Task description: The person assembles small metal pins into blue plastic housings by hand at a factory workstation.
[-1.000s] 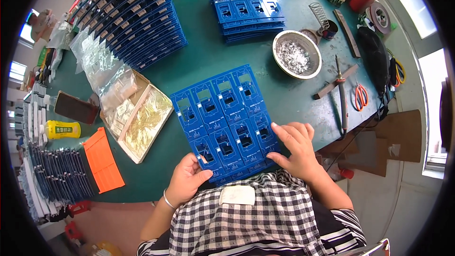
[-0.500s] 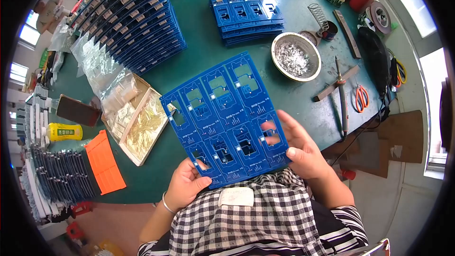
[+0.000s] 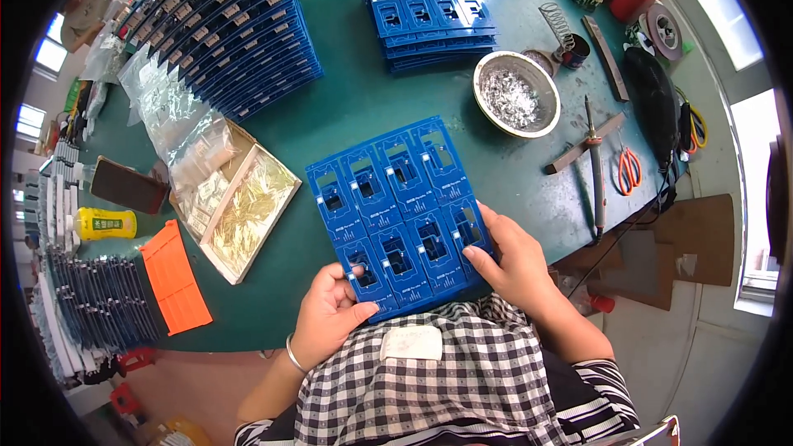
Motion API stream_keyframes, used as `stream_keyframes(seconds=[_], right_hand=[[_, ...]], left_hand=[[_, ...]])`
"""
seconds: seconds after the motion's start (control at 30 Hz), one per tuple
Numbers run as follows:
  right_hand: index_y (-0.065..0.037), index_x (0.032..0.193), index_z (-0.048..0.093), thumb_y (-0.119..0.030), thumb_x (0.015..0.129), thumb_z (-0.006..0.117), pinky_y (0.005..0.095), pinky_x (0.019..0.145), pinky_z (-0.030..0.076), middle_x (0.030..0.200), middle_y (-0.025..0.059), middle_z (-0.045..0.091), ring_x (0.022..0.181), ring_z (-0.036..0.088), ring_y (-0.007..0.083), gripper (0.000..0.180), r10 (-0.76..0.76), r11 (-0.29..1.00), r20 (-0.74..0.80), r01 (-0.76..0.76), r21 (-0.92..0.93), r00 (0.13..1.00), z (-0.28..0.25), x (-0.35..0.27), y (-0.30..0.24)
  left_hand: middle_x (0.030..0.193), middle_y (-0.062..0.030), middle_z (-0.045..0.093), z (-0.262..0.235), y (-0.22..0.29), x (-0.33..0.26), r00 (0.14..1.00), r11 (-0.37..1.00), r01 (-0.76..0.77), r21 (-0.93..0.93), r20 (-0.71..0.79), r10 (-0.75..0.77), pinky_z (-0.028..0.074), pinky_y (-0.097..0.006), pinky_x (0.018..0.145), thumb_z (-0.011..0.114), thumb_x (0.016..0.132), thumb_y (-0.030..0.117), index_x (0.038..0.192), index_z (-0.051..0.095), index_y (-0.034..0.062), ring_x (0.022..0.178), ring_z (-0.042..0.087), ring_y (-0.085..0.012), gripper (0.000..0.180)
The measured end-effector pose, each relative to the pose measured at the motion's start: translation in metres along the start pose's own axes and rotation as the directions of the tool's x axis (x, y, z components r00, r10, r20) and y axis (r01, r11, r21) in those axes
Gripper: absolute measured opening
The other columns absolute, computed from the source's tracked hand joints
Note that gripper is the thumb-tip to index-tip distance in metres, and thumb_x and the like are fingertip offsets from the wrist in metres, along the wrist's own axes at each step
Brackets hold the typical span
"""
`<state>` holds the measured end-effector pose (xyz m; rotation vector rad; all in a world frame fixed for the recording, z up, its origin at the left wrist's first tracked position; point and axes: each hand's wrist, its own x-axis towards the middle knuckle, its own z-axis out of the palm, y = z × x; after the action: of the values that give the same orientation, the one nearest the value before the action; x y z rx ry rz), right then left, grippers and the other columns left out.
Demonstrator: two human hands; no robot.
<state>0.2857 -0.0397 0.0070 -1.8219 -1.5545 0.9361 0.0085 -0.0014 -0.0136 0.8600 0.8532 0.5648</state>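
Between my hands is a blue circuit board panel (image 3: 395,235) with rows of cut-out windows, tilted over the near edge of the table. My left hand (image 3: 329,314) grips its lower left corner, thumb on top and fingers underneath. At the right edge my right hand (image 3: 514,266) clasps it, the thumb lying on the face and the other fingers mostly hidden behind. Dark blue shows through several windows; whether a second panel lies beneath, I cannot tell. Beyond it, a stack of similar blue panels (image 3: 429,12) with pale connectors rests on the table.
Taller stacks of blue boards (image 3: 239,33) rise at the far left. A divided box of metal pins (image 3: 252,223) sits left of the panel. Rightward are a bowl of solder scraps (image 3: 516,97), a soldering iron (image 3: 596,173) and orange-handled scissors (image 3: 629,172). An orange tray (image 3: 176,281) lies at left.
The panel has turned slightly and its far edge has dropped lower and toward the right. My right hand has closed onto its right edge, thumb now over the face.
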Motion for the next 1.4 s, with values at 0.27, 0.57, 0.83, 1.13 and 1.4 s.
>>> stream_keyframes(seconds=[0.27, 0.57, 0.83, 1.13, 1.4], right_hand=[[-0.002, 0.131, 0.048, -0.028, 0.084, 0.065, 0.0396, 0.071, 0.048, 0.087, 0.0137, 0.059, 0.079, 0.06, 0.0313, 0.057, -0.028, 0.966, -0.025, 0.021, -0.258, 0.999, 0.002, 0.004, 0.006], [-0.003, 0.129, 0.051, -0.027, 0.084, 0.064, 0.0388, 0.07, 0.047, 0.086, 0.0132, 0.062, 0.077, 0.06, 0.0305, 0.052, -0.047, 0.96, -0.028, 0.038, -0.277, 0.998, 0.004, 0.004, 0.007], [-0.005, 0.129, 0.051, -0.022, 0.084, 0.065, 0.0328, 0.069, 0.038, 0.083, 0.0111, 0.065, 0.067, 0.057, 0.0236, 0.05, -0.01, 0.979, -0.109, -0.012, -0.201, 0.994, 0.011, -0.004, 0.006], [-0.003, 0.131, 0.049, -0.011, 0.079, 0.068, 0.0325, 0.061, 0.041, 0.073, 0.0067, 0.057, 0.06, 0.052, 0.0213, 0.056, -0.037, 0.997, -0.191, 0.025, -0.067, 0.981, 0.008, -0.006, 0.012], [-0.003, 0.124, 0.054, 0.002, 0.073, 0.067, 0.0308, 0.066, 0.042, 0.076, 0.0041, 0.059, 0.064, 0.055, 0.017, 0.053, -0.18, 0.984, -0.303, 0.173, -0.051, 0.936, -0.008, 0.004, 0.019]], left_hand=[[0.086, -0.0045, 0.059, 0.002, 0.006, 0.003, 0.99, 0.981, 0.117, 0.155, -0.095, -0.103, 0.042, -0.015, 0.063, 0.067, 0.082, -0.004, 0.146, 0.019, 0.0034, 0.071, 0.052, -0.003, 0.081], [0.075, 0.0006, 0.06, -0.023, 0.022, -0.016, 0.961, 0.795, 0.014, 0.607, -0.229, 0.157, 0.042, -0.018, 0.059, 0.066, 0.082, 0.001, 0.128, 0.053, 0.0012, 0.064, 0.05, -0.0021, 0.048], [0.089, -0.0064, 0.055, -0.062, 0.071, -0.009, 0.697, 0.502, -0.052, 0.863, -0.329, 0.637, 0.041, -0.025, 0.071, 0.06, 0.087, 0.005, 0.104, 0.066, -0.0002, 0.08, 0.052, -0.0152, 0.019], [0.09, -0.0099, 0.058, -0.12, 0.077, 0.021, 0.762, -0.01, 0.231, 0.973, -0.174, 0.624, 0.044, -0.038, 0.078, 0.069, 0.074, 0.007, 0.1, 0.066, 0.0067, 0.088, 0.055, -0.03, 0.026], [0.085, -0.0111, 0.058, -0.121, 0.075, 0.027, 0.779, 0.11, 0.258, 0.96, -0.274, 0.563, 0.045, -0.039, 0.071, 0.066, 0.076, 0.005, 0.085, 0.06, 0.0046, 0.082, 0.057, -0.0314, 0.01]])
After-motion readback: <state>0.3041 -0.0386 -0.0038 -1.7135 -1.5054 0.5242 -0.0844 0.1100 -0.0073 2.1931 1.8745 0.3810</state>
